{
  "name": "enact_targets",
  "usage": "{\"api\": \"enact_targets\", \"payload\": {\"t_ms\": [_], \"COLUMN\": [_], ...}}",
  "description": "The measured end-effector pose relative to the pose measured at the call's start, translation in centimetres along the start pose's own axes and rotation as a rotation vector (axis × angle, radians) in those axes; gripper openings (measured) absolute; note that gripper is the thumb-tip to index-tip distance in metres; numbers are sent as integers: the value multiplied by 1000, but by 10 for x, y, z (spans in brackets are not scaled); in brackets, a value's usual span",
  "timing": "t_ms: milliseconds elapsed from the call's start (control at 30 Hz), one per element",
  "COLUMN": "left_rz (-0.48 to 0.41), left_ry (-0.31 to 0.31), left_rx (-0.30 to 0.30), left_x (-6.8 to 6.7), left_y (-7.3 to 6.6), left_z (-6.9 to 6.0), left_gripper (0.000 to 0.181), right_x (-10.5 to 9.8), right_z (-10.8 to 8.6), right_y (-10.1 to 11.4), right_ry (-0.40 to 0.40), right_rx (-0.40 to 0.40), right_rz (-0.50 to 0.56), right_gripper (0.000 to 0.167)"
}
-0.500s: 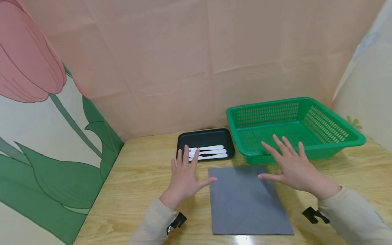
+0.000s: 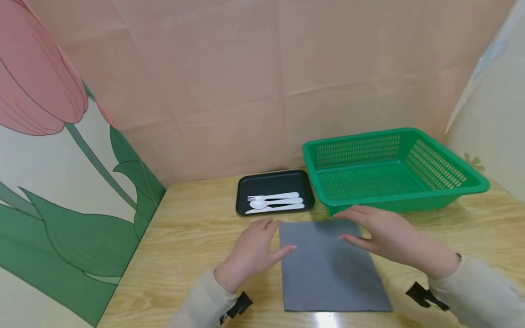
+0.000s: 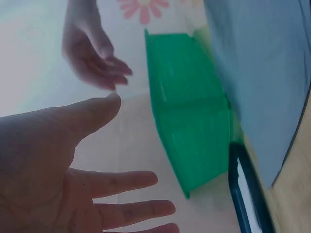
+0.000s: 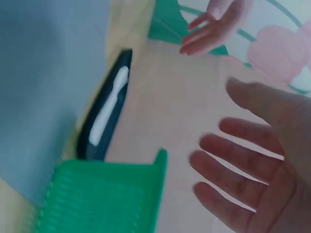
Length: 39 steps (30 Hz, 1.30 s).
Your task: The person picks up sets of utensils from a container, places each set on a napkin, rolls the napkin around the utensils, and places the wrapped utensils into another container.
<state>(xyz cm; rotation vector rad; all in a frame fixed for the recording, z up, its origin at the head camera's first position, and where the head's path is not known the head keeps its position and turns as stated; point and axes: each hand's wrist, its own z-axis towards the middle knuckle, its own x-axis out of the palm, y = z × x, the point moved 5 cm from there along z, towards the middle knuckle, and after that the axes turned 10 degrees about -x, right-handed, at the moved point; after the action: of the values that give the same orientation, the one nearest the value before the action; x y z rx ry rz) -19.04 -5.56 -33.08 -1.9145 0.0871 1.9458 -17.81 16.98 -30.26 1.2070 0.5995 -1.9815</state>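
My left hand (image 2: 252,253) hovers over the table by the left edge of a grey cloth (image 2: 328,273), holding nothing. Over the cloth's right side hangs my right hand (image 2: 387,234), also bare of any object. In both wrist views the fingers are extended and apart from the thumb. Behind the left hand sits a black tray (image 2: 270,181) carrying a white fork (image 2: 279,197), a white spoon (image 2: 283,202) and a white knife (image 2: 279,208). A green basket (image 2: 393,198) stands just beyond the right hand.
The wooden table (image 2: 197,228) ends at the back against a plain pinkish backdrop (image 2: 229,91). A cloth with a printed tulip (image 2: 37,68) hangs on the left. The basket's near left corner lies close to the tray and the grey cloth.
Both hands have tipped at the wrists, so the spread fingers now point more forward and inward. The cutlery, covered in part before, now shows fully. Tray, basket and cloth stay put.
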Motion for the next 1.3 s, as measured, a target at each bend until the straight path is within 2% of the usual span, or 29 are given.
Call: {"api": "enact_targets", "payload": {"t_ms": [133,200,333,533,667,767,833,933,1067,1300], "left_rz": [48,64,110,190,258,278,292,304,297,269], "left_ry": [43,85,167,256,242,248,276,353,424,435], "left_rx": [76,111,152,201,240,237,227,213,209,199], "left_x": [12,21,39,58,68,75,79,85,90,91], "left_y": [-16,-22,-33,-41,-44,-43,-42,-41,-39,-37], "left_z": [-7,-11,-17,-24,-28,-29,-29,-28,-27,-27], "left_gripper": [60,57,55,50,47,45,46,48,46,45], "right_x": [23,36,60,81,88,93,97,101,103,102], "right_z": [2,1,-4,-10,-10,-10,-11,-12,-13,-14], "right_y": [1,-2,-8,-18,-24,-27,-29,-31,-31,-30], "right_ry": [221,306,379,485,504,523,543,572,574,548], "right_rx": [-14,-4,4,62,33,11,5,15,22,-5], "right_rz": [118,166,234,307,320,338,356,390,411,397], "right_gripper": [37,38,44,73,85,91,93,96,97,97]}}
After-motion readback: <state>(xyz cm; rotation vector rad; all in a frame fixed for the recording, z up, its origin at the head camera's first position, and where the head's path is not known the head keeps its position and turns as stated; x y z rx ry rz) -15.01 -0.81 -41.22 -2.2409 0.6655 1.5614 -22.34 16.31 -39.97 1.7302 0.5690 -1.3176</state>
